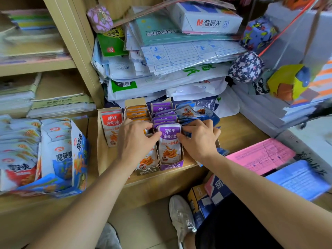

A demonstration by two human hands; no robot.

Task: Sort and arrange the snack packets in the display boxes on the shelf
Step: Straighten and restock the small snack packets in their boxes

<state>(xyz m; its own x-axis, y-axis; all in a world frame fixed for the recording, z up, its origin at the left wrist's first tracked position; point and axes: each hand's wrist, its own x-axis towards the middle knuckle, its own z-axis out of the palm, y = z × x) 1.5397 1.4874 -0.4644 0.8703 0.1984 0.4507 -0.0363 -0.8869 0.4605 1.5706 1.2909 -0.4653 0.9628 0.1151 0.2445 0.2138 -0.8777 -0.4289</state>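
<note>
Fingers of the left hand [136, 141] are curled, thumb and forefinger nipping the left edge of the front purple packet [169, 141]. The right hand [199, 139] is curled too, its thumb against that packet's right edge and its fingers closed over loose blue packets [196, 114] (how firmly, I cannot tell).

From the head view, everything sits on a pale wooden shelf [242, 133] in a crowded stationery corner. Plastic-wrapped covers [179, 56] are heaped behind, with a paper ream [206, 18] on top. Pink sheets [260, 155] lie to the right, and a blue carton [79, 146] of other snacks stands to the left. Below are a tan floor and a pale shoe [179, 216].

The purple packet stands upright at the front of the purple box [171, 166], its long axis vertical and its printed face turned toward the person. More purple ones are filed behind it. That box runs lengthwise from the shelf's front edge toward the back, touching the orange box [147, 170] on its left. Red packets [111, 126] stand beyond that.
</note>
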